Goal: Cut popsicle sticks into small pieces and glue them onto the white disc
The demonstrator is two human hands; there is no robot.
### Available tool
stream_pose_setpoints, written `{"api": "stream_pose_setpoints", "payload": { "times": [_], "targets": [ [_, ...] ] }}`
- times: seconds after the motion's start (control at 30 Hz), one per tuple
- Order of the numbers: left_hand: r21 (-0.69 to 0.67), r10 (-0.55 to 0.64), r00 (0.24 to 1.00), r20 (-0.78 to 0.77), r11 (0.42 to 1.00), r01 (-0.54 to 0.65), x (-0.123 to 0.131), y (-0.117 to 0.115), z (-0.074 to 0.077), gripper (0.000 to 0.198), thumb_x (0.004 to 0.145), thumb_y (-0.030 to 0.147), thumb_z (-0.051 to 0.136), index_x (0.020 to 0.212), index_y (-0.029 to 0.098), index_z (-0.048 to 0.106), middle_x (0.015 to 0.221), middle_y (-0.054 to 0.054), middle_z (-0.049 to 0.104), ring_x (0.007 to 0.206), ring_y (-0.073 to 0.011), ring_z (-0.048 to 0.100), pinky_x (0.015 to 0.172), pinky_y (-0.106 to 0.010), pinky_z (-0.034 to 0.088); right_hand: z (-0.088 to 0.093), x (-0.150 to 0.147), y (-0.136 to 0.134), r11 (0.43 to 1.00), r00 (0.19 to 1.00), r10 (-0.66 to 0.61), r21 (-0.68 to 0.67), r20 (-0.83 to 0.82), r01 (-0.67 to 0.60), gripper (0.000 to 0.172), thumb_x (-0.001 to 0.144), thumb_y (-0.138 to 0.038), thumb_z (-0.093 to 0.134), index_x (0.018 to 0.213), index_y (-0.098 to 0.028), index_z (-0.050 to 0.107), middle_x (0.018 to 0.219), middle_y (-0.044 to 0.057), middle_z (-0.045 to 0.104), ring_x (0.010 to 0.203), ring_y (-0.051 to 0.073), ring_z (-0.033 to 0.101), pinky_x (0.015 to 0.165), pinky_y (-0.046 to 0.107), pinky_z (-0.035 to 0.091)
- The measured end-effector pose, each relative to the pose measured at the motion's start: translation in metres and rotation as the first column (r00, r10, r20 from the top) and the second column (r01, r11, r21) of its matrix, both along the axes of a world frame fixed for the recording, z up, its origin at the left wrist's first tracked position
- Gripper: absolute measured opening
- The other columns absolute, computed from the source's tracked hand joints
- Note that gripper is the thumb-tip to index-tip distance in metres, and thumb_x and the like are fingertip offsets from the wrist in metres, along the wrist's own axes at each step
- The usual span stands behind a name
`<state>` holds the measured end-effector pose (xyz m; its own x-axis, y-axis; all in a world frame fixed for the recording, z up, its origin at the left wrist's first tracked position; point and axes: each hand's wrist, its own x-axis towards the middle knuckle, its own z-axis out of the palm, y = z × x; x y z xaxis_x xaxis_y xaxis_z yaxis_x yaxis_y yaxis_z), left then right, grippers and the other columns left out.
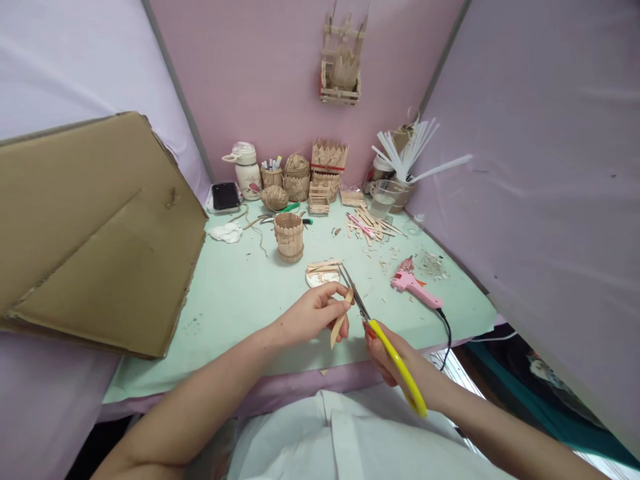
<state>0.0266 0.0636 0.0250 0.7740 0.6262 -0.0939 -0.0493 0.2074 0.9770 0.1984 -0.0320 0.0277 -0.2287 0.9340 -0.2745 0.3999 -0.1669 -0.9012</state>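
Flat pale wooden stick, pinched in my left hand; my right hand grips yellow-handled metal scissors beside it.

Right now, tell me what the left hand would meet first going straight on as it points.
Most likely the scissors in the right hand: their blades slant across just beyond the left hand and its wooden stick. Depth is unclear, so I can't say whether they touch.
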Motion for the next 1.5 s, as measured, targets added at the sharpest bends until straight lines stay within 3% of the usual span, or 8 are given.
{"api": "stream_pose_setpoints", "payload": {
  "times": [0.17,0.33,0.67,0.97,1.2,1.5],
  "targets": [
    [0.02,-0.016,1.0,-0.024,1.0,0.017,-0.001,0.002,0.001,0.022,0.082,0.039,0.05,0.088,0.019,0.048,0.053,0.002,0.059,0.045,-0.01,0.052,0.045,-0.02,0.04,-0.003,0.001,-0.004,0.999,0.999,-0.034,-0.034,-0.03,0.033,0.047,0.082,-0.069,0.029,0.073,-0.023,0.029,0.054,-0.01,0.026,0.045,0.007,0.022,0.043,0.023,0.023],
    [0.058,-0.03,0.996,-0.08,0.998,0.035,-0.003,0.003,0.007,0.022,0.083,0.038,0.049,0.09,0.018,0.052,0.048,0.005,0.052,0.042,-0.0072,0.044,0.043,-0.017,0.035,0.006,0.005,-0.007,0.998,0.999,-0.027,-0.054,-0.02,0.026,0.041,0.085,-0.062,0.033,0.071,-0.023,0.03,0.056,-0.008,0.029,0.047,0.008,0.024,0.044,0.022,0.024],
    [0.079,-0.125,0.98,-0.152,0.987,0.139,-0.005,0.007,0.006,0.029,0.082,0.04,0.05,0.094,0.015,0.059,0.05,0.006,0.043,0.045,-0.0061,0.036,0.044,-0.019,0.027,0.006,0.022,-0.018,0.997,0.995,0.038,-0.072,0.092,-0.031,0.032,0.088,-0.049,0.038,0.072,-0.022,0.032,0.063,-0.005,0.035,0.054,0.009,0.03,0.049,0.023,0.03],
    [0.195,-0.046,0.98,-0.194,0.977,0.084,0.003,-0.005,0.006,0.034,0.084,0.042,0.046,0.095,0.014,0.06,0.051,0.005,0.043,0.046,-0.0067,0.037,0.047,-0.02,0.029,0.009,0.018,-0.012,0.997,0.991,0.056,-0.06,0.123,-0.049,0.032,0.084,-0.052,0.041,0.075,-0.022,0.033,0.068,-0.004,0.038,0.06,0.012,0.034,0.057,0.026,0.034],
    [0.14,-0.069,0.976,-0.208,0.985,0.099,0.001,0.001,0.003,0.037,0.081,0.044,0.049,0.099,0.013,0.061,0.05,0.005,0.042,0.045,-0.0072,0.036,0.046,-0.02,0.028,0.01,0.019,-0.012,0.994,0.989,0.077,-0.086,0.13,-0.066,0.04,0.082,-0.059,0.042,0.071,-0.022,0.032,0.065,-0.005,0.038,0.056,0.01,0.035,0.052,0.024,0.034],
    [0.09,-0.106,0.973,-0.206,0.988,0.127,-0.002,0.007,0.002,0.036,0.078,0.042,0.054,0.095,0.013,0.066,0.052,0.004,0.041,0.05,-0.0076,0.039,0.048,-0.021,0.029,0.011,0.024,-0.015,0.988,0.981,0.103,-0.129,0.162,-0.082,0.033,0.082,-0.049,0.051,0.072,-0.022,0.035,0.063,-0.005,0.037,0.056,0.01,0.034,0.049,0.022,0.031]
  ]
}}
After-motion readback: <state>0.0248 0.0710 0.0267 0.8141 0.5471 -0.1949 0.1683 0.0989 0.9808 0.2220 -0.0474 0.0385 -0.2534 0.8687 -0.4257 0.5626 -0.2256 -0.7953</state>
